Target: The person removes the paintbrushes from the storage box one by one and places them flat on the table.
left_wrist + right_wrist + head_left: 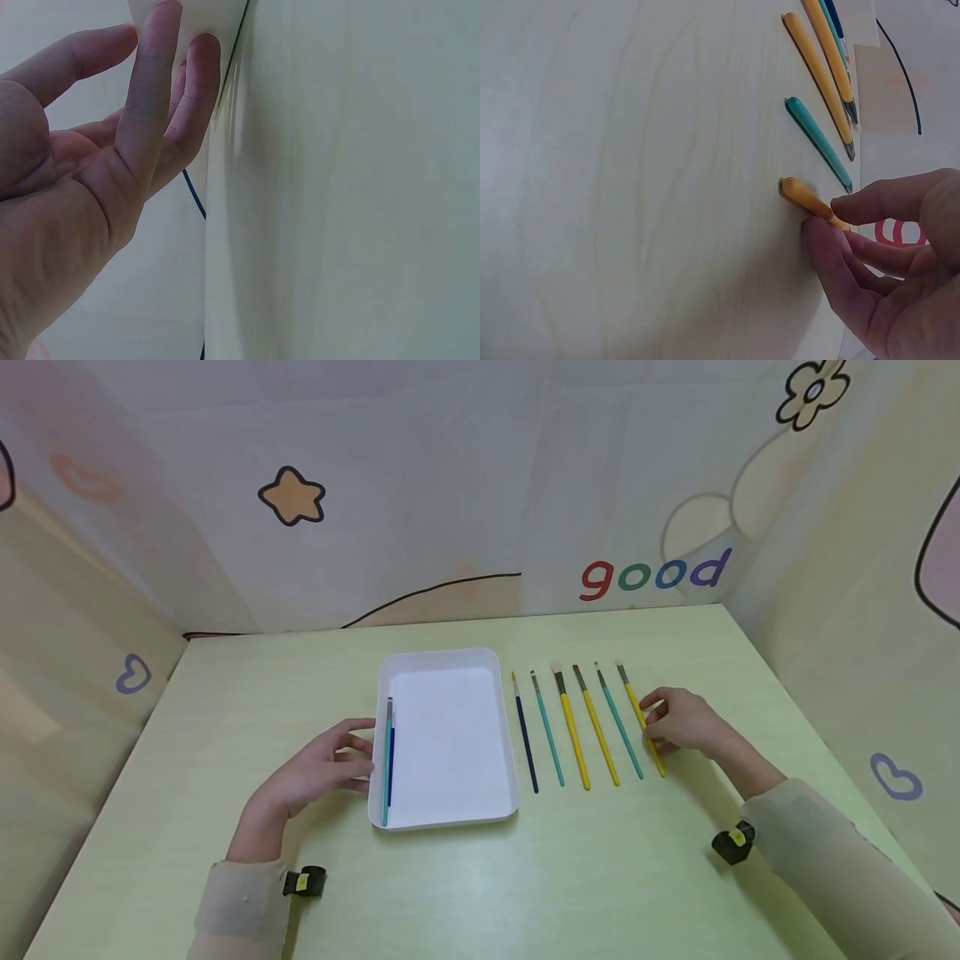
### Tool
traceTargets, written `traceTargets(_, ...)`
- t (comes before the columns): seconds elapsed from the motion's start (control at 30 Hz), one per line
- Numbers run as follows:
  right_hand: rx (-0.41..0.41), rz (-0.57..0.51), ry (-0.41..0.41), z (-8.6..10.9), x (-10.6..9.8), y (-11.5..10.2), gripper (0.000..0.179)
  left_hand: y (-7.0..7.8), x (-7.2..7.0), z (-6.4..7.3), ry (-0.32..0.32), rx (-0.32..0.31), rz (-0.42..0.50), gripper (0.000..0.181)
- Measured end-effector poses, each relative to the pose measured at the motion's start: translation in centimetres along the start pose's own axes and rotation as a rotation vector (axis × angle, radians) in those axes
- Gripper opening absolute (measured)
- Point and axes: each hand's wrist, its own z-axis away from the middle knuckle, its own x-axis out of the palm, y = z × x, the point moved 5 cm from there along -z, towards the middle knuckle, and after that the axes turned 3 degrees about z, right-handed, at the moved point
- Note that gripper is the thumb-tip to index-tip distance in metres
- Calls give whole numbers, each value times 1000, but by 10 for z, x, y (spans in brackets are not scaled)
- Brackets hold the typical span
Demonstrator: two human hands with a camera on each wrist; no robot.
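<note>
On the far right of a row, a yellow paintbrush (632, 697) lies on the table, its pale bristles pointing away. My right hand (681, 722) pinches its handle between thumb and fingers; the right wrist view shows the rounded yellow handle end (799, 193) sticking out past the fingertips. At the left wall of a white tray (450, 820), my left hand (318, 770) touches the rim with loosely spread fingers. The left wrist view has those fingers (150, 90) against the tray's outer side (202, 16). Inside, a teal paintbrush (387, 768) and a dark blue paintbrush (392, 764) lie along the left wall.
Between tray and right hand lie several more paintbrushes, side by side: a dark blue one (527, 743), a teal one (549, 735), a thick yellow one (572, 735), a thinner yellow one (598, 731) and another teal one (622, 731). A printed curtain (450, 485) stands behind the table.
</note>
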Motion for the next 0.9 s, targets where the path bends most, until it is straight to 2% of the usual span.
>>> traceTargets(0.57, 23, 26, -9, -1, -1, -1, 48, 3, 1, 0, -10, 14, 1, 62)
traceTargets(0.67, 14, 44, 26, 0, -4, -5, 47, 3, 1, 1, -10, 15, 3, 62)
traceTargets(0.77, -19, 54, 100, 1, -6, -14, 43, 2, 0, 0, -9, 16, 1, 62)
traceTargets(0.9, -75, 12, 179, 2, -3, -33, 37, 1, 0, 0, -11, 22, 2, 62)
